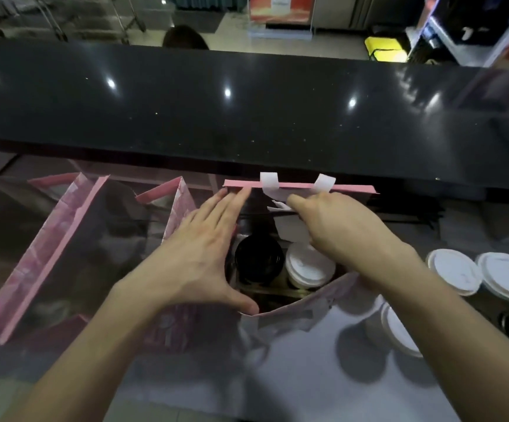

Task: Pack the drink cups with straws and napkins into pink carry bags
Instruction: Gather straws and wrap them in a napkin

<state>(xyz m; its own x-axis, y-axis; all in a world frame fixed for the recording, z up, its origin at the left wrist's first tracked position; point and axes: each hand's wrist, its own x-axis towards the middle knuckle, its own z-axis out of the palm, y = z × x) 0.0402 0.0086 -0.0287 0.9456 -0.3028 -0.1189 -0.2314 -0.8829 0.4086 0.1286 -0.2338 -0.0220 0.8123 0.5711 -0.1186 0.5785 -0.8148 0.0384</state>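
Both forearms are bare to the frame's edge, with no sleeve in sight. The left hand [192, 254] and right hand [341, 226] wear nothing: fingers [232, 202] unadorned.

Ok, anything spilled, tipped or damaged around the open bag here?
Nothing stands out: the pink paper carry bag stands open, and the black-lidded cup and white-lidded cup inside look upright. No spill shows.

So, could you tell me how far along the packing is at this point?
Done: the open pink bag already holds a black-lidded cup and a white-lidded cup. In hand: the left hand spreads the bag's mouth while the right hand lowers white paper into it. Left: white-lidded cups on the counter and two open pink bags at left.
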